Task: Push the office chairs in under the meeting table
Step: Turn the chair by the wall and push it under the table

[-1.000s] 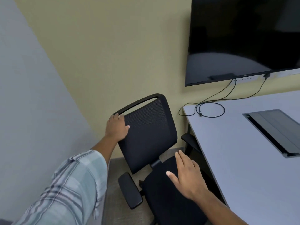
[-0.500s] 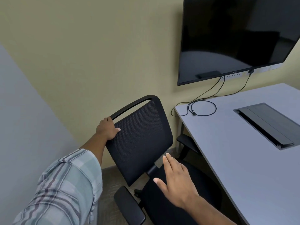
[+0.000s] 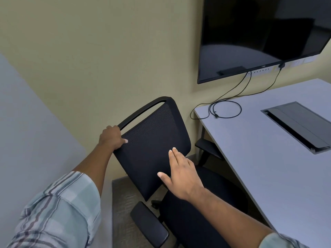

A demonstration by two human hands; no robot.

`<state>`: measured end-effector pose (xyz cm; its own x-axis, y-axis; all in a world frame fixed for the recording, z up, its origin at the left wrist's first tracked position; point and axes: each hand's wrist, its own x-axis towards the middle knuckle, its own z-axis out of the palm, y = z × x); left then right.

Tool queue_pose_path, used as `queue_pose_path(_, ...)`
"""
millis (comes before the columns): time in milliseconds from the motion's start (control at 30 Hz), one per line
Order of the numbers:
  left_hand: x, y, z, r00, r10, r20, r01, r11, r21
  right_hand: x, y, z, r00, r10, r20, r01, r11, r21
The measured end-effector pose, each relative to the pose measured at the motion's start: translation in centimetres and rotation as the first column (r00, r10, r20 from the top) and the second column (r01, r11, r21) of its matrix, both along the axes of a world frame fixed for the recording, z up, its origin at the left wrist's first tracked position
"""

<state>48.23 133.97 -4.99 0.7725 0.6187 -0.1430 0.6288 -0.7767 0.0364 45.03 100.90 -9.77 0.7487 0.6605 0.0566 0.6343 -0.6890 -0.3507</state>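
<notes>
A black mesh-backed office chair [image 3: 152, 140] stands between the wall and the grey meeting table [image 3: 259, 149], its seat turned toward the table edge. My left hand [image 3: 112, 137] grips the left upper corner of the backrest, fingers wrapped behind the frame. My right hand [image 3: 180, 173] hovers flat with fingers apart in front of the lower backrest, above the seat; whether it touches the mesh is unclear. The far armrest [image 3: 207, 147] sits at the table edge, the near armrest [image 3: 149, 224] points toward me.
A dark wall screen [image 3: 259, 36] hangs above the table's far end, with black cables [image 3: 223, 108] looped on the tabletop. A recessed cable box lid [image 3: 297, 126] sits in the table. A grey partition [image 3: 26, 131] stands close on the left. Carpet floor [image 3: 123, 203] shows beneath the chair.
My right hand rose from over the seat to the front of the lower backrest. The left hand kept its grip on the backrest corner. The view shifted slightly.
</notes>
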Motion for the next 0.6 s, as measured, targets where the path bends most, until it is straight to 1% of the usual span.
queue_pose_path(233, -4.5, 0.7, 1.5, 0.995, -0.02, -0.095, 0.018, 1.0, -0.022, -1.8, 5.4, 0.4, 0.994, 0.038, -0.099, -0.027, 0.994, 0.105)
queue_pose_path(400, -7.9, 0.6, 2.5, 0.98, 0.006, -0.2, -0.028, 0.994, -0.105, -4.3, 8.5, 0.5, 0.966, 0.06, -0.251, -0.014, 0.983, 0.182)
queue_pose_path(467, -9.4, 0.6, 2.8, 0.964, 0.027, -0.265, -0.085, 0.974, -0.208, -5.6, 9.3, 0.4, 0.943, 0.056, -0.329, 0.01, 0.981, 0.196)
queue_pose_path(533, -10.9, 1.1, 3.2, 0.951, 0.036, -0.307, -0.153, 0.919, -0.364, -7.0, 10.0, 0.4, 0.913, 0.051, -0.404, 0.034, 0.979, 0.201)
queue_pose_path(567, -11.6, 1.4, 3.3, 0.96, 0.048, -0.277, -0.174, 0.875, -0.452, -7.9, 10.3, 0.5, 0.894, 0.057, -0.444, 0.038, 0.978, 0.203)
queue_pose_path(600, -12.2, 1.8, 3.4, 0.975, 0.077, -0.208, -0.181, 0.822, -0.54, -8.9, 10.6, 0.5, 0.874, 0.068, -0.481, 0.036, 0.978, 0.205)
